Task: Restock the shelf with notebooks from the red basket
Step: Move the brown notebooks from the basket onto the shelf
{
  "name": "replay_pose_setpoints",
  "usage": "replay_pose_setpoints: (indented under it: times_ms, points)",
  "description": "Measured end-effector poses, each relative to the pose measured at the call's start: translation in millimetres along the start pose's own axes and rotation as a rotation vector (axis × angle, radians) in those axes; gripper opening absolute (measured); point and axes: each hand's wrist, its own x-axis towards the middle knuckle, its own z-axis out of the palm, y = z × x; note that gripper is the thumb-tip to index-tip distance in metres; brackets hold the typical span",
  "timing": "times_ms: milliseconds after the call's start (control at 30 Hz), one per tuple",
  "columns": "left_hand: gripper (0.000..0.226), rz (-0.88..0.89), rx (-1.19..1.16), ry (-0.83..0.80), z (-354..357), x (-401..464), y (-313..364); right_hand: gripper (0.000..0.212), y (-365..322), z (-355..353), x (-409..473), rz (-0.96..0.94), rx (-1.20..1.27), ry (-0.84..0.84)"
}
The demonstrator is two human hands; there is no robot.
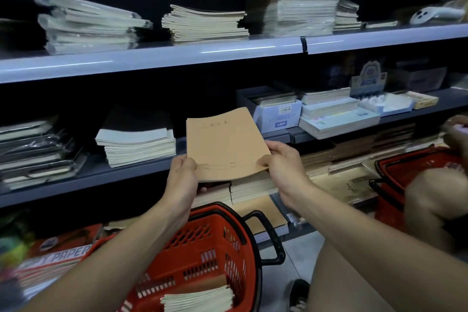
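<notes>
I hold a brown notebook (225,144) with both hands in front of the shelves. My left hand (182,172) pinches its lower left corner, thumb on the cover and fingers curled under. My right hand (283,162) pinches the lower right edge the same way, thumb on top near the corner. So each grip is pressed onto the notebook, not spread. The notebook tilts up and away from me, its far edge raised toward the middle shelf (126,175); its cover bends a little along the top.

Below my forearms stands the red basket (217,240), black handle (271,238) hanging to its right side. Inside it, near its front, lies a small stack (200,297) of cream-edged notebooks.

Just under the held notebook, on the lowest level, are stacks of brown notebooks (248,187). On the middle shelf, left of my hands, sits a pile with a black cover (136,139), and farther left some wrapped packs (33,149). To the right on that shelf is a white and blue box (278,115) and pale pads (336,119). The top shelf (177,54) carries several cream stacks, the tallest (298,0) to the right.

At the far right is a second red basket (410,167), with another person's hand (455,132) above it, blurred.
</notes>
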Motion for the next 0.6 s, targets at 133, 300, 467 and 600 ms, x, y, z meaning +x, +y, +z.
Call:
replay_pose_setpoints:
  times_ms: [133, 300, 467, 600]
  points:
    - [0.038, -0.026, 0.011, 0.001, 3.0, 36.9, 0.2, 0.05, -2.6, 12.6, 31.6, -0.073, -0.042, -0.007]
    - [0.038, -0.05, -0.036, -0.002, 8.0, 82.7, 3.9, 0.051, 0.7, 25.2, 77.1, -0.153, -0.099, 0.002]
    - [0.048, 0.062, 0.039, 0.017, 12.4, 129.5, 7.9, 0.054, 10.3, 38.2, 126.9, -0.211, -0.145, 0.042]
    - [0.05, 0.23, 0.191, 0.063, 14.9, 157.1, 6.6, 0.052, 24.9, 47.0, 160.1, -0.272, -0.243, 0.055]
